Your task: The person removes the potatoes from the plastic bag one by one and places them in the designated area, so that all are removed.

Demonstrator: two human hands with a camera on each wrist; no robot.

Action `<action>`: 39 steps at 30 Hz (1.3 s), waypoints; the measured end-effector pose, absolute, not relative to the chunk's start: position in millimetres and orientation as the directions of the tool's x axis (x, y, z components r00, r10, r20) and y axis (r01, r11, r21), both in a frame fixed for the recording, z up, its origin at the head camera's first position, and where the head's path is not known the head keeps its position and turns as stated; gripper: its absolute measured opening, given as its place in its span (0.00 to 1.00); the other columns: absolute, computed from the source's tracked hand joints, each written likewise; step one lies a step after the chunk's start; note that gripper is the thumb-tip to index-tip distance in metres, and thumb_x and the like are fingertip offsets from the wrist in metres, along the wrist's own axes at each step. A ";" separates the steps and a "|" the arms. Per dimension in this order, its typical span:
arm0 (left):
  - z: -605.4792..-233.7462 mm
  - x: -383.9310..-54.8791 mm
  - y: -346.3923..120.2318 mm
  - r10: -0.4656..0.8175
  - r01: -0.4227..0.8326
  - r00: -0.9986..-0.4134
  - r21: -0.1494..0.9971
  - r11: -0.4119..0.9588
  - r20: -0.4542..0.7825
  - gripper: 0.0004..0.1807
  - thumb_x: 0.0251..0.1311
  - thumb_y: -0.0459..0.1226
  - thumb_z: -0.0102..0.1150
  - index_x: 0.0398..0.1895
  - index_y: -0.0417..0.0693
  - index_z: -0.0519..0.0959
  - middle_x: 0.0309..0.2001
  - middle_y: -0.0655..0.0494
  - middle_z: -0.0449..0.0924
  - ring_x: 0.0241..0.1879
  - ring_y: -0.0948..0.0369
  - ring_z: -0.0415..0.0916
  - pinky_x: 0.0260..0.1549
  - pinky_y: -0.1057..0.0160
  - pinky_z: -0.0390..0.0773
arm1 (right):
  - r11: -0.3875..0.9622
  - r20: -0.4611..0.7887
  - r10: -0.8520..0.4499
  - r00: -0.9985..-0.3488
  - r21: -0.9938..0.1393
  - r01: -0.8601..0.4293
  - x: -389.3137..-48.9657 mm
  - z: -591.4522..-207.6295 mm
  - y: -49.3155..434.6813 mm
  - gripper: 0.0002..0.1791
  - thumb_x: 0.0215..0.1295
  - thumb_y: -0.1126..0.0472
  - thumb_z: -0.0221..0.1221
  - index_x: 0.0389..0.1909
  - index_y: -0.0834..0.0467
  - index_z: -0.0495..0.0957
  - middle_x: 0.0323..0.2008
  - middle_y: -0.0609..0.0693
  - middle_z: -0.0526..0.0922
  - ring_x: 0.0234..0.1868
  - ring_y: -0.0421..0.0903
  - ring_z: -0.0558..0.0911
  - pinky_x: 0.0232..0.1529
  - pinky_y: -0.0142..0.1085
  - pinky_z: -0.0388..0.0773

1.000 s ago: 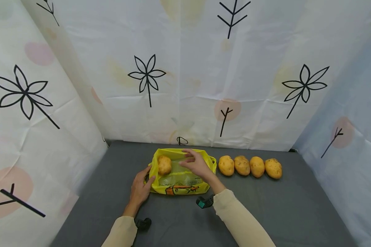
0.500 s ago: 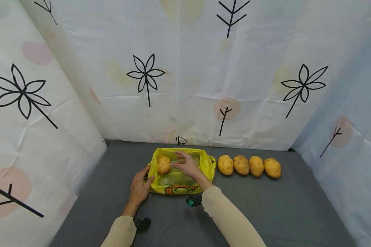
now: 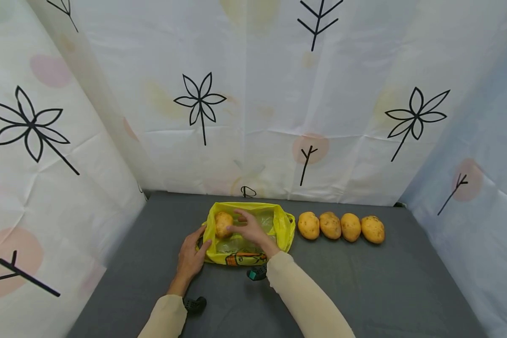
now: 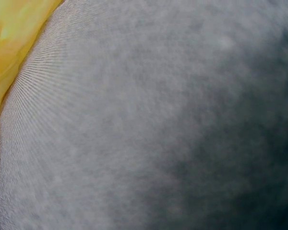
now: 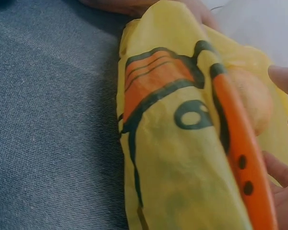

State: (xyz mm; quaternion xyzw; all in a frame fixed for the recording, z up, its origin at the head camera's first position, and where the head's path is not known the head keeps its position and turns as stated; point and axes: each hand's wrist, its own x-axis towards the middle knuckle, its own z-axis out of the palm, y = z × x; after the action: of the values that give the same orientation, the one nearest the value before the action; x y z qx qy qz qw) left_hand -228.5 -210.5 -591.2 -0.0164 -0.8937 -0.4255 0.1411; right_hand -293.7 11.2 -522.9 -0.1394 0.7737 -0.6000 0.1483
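A yellow plastic bag (image 3: 285, 230) with an orange printed picture lies mouth-up on the grey table, its mouth spread wide. Inside, at its left end, sits one potato (image 3: 223, 224). My left hand (image 3: 190, 258) rests against the bag's left side, thumb and fingers spread apart along it. My right hand (image 3: 252, 231) hangs over the mouth of the bag with its fingers parted, thumb tip right at the potato's right side. In the right wrist view the fingers (image 5: 281, 170) stand beyond the bag's near wall. The left wrist view holds only bag edge and tabletop.
Several potatoes, among them the nearest one (image 3: 308, 226) and the farthest one (image 3: 372, 230), lie in a row just right of the bag. A patterned white cloth (image 3: 245, 141) rises behind the table (image 3: 384, 291) and along both sides.
My right hand has moved left over the bag, from its middle to beside the potato inside. My left hand stays at the bag's left side, and the row of potatoes lies unchanged.
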 end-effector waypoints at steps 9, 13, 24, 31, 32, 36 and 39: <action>-592.1 -228.8 -211.8 -0.088 0.140 -0.964 0.755 0.641 0.253 0.30 0.74 0.49 0.55 0.76 0.55 0.68 0.70 0.45 0.70 0.68 0.44 0.65 0.63 0.33 0.62 | 0.273 -0.078 -0.390 -0.917 -0.961 -0.034 -294.1 -522.9 3.0 0.38 0.69 0.55 0.67 0.77 0.52 0.64 0.71 0.63 0.66 0.70 0.61 0.67 0.60 0.57 0.73; -591.9 -229.7 -211.5 -0.085 0.142 -0.963 0.748 0.648 0.256 0.30 0.74 0.49 0.54 0.76 0.54 0.68 0.70 0.44 0.70 0.68 0.44 0.65 0.62 0.33 0.62 | 0.307 -0.079 -0.394 -0.916 -0.951 -0.050 -295.4 -523.4 0.0 0.38 0.69 0.55 0.66 0.77 0.50 0.64 0.70 0.62 0.68 0.70 0.60 0.68 0.60 0.55 0.74; -591.4 -229.4 -211.3 -0.084 0.146 -0.962 0.749 0.646 0.260 0.30 0.74 0.50 0.54 0.75 0.54 0.69 0.69 0.44 0.70 0.68 0.44 0.65 0.62 0.33 0.63 | 0.309 -0.025 -0.425 -0.905 -0.943 -0.120 -296.2 -528.9 -10.4 0.41 0.69 0.57 0.66 0.79 0.51 0.60 0.69 0.60 0.70 0.61 0.58 0.77 0.57 0.52 0.77; -592.6 -230.0 -210.9 -0.080 0.159 -0.959 0.749 0.644 0.272 0.30 0.74 0.49 0.55 0.75 0.53 0.68 0.69 0.44 0.70 0.68 0.44 0.66 0.62 0.34 0.63 | 0.447 0.011 -0.426 -0.905 -0.867 -0.221 -295.2 -532.6 -18.7 0.39 0.70 0.58 0.66 0.78 0.54 0.62 0.66 0.59 0.73 0.55 0.56 0.79 0.51 0.48 0.79; -592.6 -230.0 -210.8 -0.079 0.160 -0.959 0.748 0.644 0.273 0.30 0.74 0.49 0.55 0.75 0.53 0.68 0.69 0.44 0.70 0.67 0.44 0.66 0.62 0.34 0.63 | 0.446 0.010 -0.422 -0.906 -0.868 -0.217 -294.2 -532.2 -19.1 0.38 0.70 0.59 0.65 0.78 0.54 0.62 0.66 0.60 0.73 0.56 0.56 0.79 0.51 0.48 0.79; -592.1 -229.8 -210.5 -0.079 0.165 -0.957 0.749 0.642 0.278 0.29 0.74 0.48 0.56 0.75 0.52 0.69 0.69 0.44 0.71 0.67 0.43 0.66 0.62 0.34 0.63 | 0.455 0.000 -0.399 -0.917 -0.868 -0.198 -291.5 -531.7 -19.0 0.37 0.69 0.58 0.66 0.76 0.54 0.64 0.64 0.60 0.73 0.55 0.56 0.79 0.51 0.49 0.79; -592.0 -229.6 -210.7 -0.080 0.168 -0.955 0.746 0.644 0.284 0.29 0.73 0.47 0.56 0.75 0.52 0.70 0.68 0.43 0.71 0.66 0.43 0.67 0.62 0.34 0.63 | 0.463 0.004 -0.392 -0.920 -0.863 -0.201 -289.9 -531.6 -17.9 0.36 0.69 0.57 0.66 0.76 0.55 0.65 0.63 0.60 0.73 0.55 0.56 0.78 0.51 0.49 0.79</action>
State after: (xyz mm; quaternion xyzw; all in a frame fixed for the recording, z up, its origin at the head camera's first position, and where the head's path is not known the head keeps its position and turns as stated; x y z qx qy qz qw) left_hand -229.6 -210.7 -592.0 -0.0247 -0.8947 -0.4210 0.1472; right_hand -289.9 -17.9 -531.6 -0.1746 0.8497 -0.4877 0.0980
